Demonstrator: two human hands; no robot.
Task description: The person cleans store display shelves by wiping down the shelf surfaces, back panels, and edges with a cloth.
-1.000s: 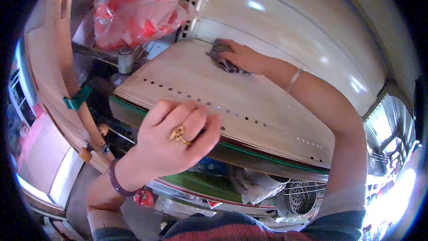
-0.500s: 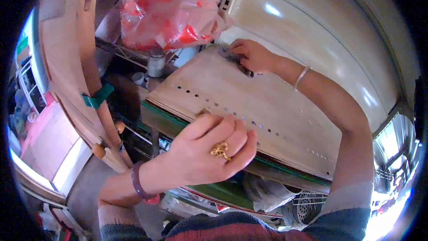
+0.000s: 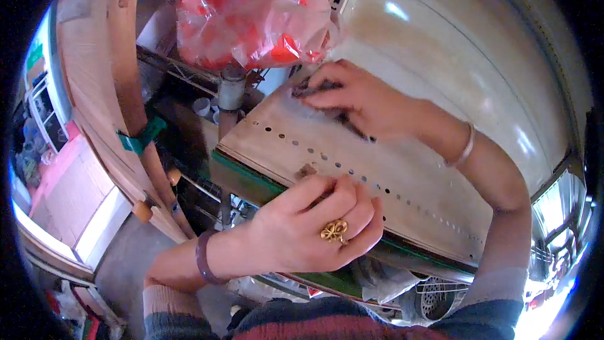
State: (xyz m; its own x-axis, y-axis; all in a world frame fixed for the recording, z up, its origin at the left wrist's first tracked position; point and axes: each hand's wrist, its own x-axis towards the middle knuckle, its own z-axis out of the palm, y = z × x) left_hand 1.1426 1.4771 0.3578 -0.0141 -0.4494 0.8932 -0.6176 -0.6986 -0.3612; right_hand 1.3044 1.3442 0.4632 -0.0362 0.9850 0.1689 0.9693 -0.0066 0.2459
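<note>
My right hand (image 3: pixel 371 101) presses a dark grey wad (image 3: pixel 314 94), like a rag or scouring pad, onto the cream panel (image 3: pixel 434 179) near its far left corner. Motion smears the wad, so its exact kind is unclear. A row of round holes runs along the panel. My left hand (image 3: pixel 321 226), with a gold ring, is closed with curled fingers at the panel's front edge. Its fingertips are hidden, so I cannot tell what they grip. A small brown patch (image 3: pixel 306 170) shows on the panel just beyond the left knuckles.
A clear plastic bag with red patterning (image 3: pixel 258 16) sits beyond the panel's left corner. A wooden frame (image 3: pixel 129 82) with a green strap (image 3: pixel 143 136) stands at left. Small white cups (image 3: pixel 202 107) are on a lower shelf. A perforated metal basket (image 3: pixel 434 302) lies below the panel.
My right hand has moved toward me over the panel with the grey wad, its fingers now more spread over it. The view has shifted slightly; my left hand remains at the front edge.
</note>
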